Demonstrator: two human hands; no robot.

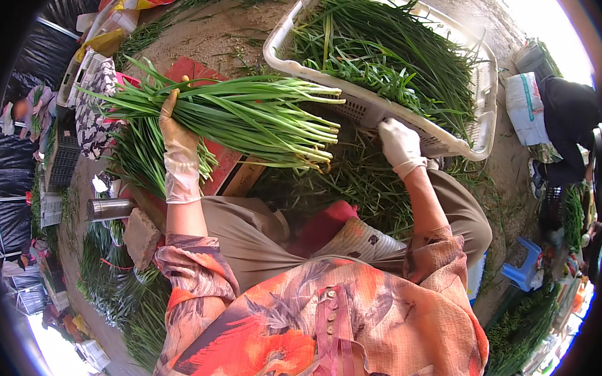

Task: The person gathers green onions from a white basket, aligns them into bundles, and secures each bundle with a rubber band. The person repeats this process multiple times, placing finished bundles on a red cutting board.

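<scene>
My left hand, in a thin translucent glove, grips a large bunch of green garlic chives. The pale stem ends point right, and the leaves reach left past my thumb. Below the bunch, more garlic chives lie on a red board. My right hand wears a whitish glove and has its fingers curled, close by the side of a white plastic crate. I see nothing held in it, though its fingertips are partly hidden. Long loose chives fill the crate.
Leaf scraps cover the ground between my knees. At left are a steel flask, a stone block and heaped greens. A blue stool stands at right. Another person is at far left, beside dark crates.
</scene>
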